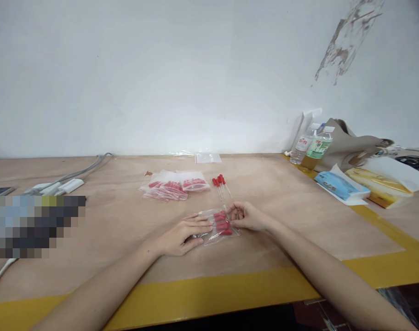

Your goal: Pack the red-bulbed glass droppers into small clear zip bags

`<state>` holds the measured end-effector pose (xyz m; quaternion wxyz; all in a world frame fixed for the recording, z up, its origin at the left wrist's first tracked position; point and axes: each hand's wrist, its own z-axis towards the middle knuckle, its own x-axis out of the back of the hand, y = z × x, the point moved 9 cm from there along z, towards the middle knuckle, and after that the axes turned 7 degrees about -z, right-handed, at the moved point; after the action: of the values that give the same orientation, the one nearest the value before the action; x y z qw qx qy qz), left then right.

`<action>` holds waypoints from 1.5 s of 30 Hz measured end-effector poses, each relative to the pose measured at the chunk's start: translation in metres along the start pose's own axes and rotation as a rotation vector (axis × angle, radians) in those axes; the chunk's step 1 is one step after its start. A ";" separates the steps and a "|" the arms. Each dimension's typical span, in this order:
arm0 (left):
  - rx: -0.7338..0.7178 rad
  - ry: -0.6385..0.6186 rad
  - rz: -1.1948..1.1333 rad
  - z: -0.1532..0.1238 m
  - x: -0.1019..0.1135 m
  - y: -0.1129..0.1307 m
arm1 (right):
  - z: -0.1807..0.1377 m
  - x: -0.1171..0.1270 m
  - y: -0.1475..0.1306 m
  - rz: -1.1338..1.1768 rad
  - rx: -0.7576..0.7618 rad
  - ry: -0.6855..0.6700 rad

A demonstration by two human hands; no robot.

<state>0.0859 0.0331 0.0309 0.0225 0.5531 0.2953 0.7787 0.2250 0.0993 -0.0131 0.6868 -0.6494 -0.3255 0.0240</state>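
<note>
A small clear plastic bag (220, 226) with several red-capped droppers inside lies on the wooden table (126, 220) in front of me. My left hand (183, 234) rests flat on the bag's left part, fingers stretched out. My right hand (247, 216) is curled at the bag's right edge, fingertips pinched together on it. Just beyond the bag lie several loose red-capped droppers (220, 183). A pile of filled clear bags (175, 186) with red droppers sits further back to the left.
Empty clear bags (208, 158) lie by the wall. Two water bottles (312, 146), a beige bag (350, 145), a blue tissue pack (338, 186) and a yellow packet (378, 184) crowd the right. White cables and adapters (62, 184) lie at left. Yellow tape (195, 299) marks the table's near edge.
</note>
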 end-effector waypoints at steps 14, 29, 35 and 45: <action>0.017 0.006 -0.047 -0.001 0.001 0.000 | 0.000 0.009 0.004 -0.039 -0.188 0.129; 0.024 0.017 -0.042 -0.001 0.000 -0.004 | -0.004 -0.004 -0.002 -0.049 -0.097 -0.066; 0.010 0.024 -0.047 -0.001 0.001 -0.003 | 0.003 -0.007 -0.009 -0.056 0.063 0.035; 0.009 0.029 -0.082 -0.001 0.002 -0.001 | -0.002 0.015 0.009 -0.004 -0.178 0.216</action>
<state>0.0838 0.0344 0.0317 0.0478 0.5292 0.3217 0.7837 0.2409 0.1058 -0.0155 0.6575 -0.7060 -0.2519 -0.0764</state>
